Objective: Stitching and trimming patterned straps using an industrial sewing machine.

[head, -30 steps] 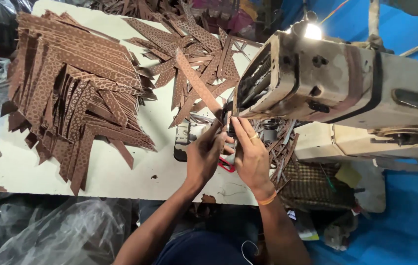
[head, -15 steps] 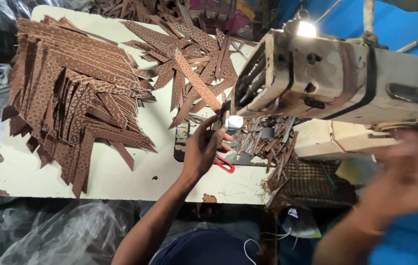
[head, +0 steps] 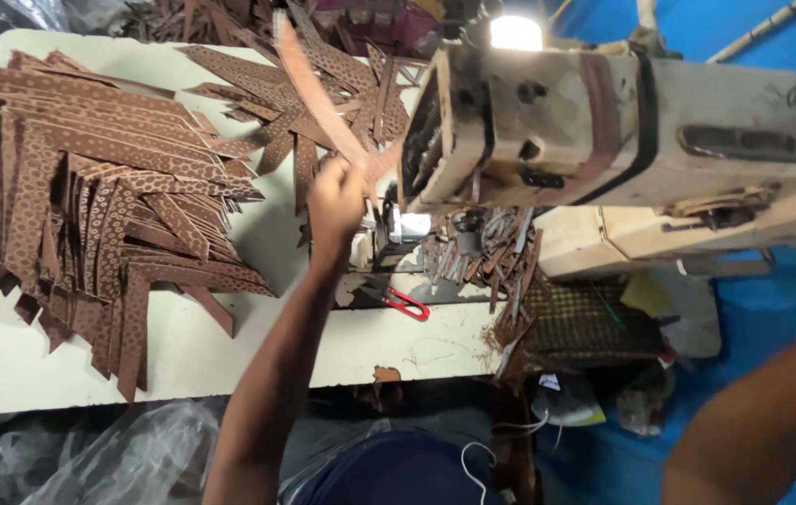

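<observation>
My left hand (head: 337, 198) is raised over the white table (head: 202, 355), closed on a long brown leather strip (head: 316, 95) that angles up and away to the left. The strip's near end sits by the head of the cream sewing machine (head: 622, 122). Only my right forearm (head: 753, 430) shows, at the lower right, off the table; the hand itself is out of frame. A red-handled thread snip (head: 405, 302) lies on the table just below the needle area.
A big fanned stack of patterned brown V-shaped strips (head: 89, 206) covers the table's left half. More loose strips (head: 323, 65) are heaped behind the machine, and scraps (head: 487, 257) pile under its arm. A lamp (head: 515, 33) glows on top. Clear plastic sheeting (head: 108, 458) lies below the table.
My right hand left the needle area and swung out to the right. My left hand lifted the sewn strip up and away from the machine.
</observation>
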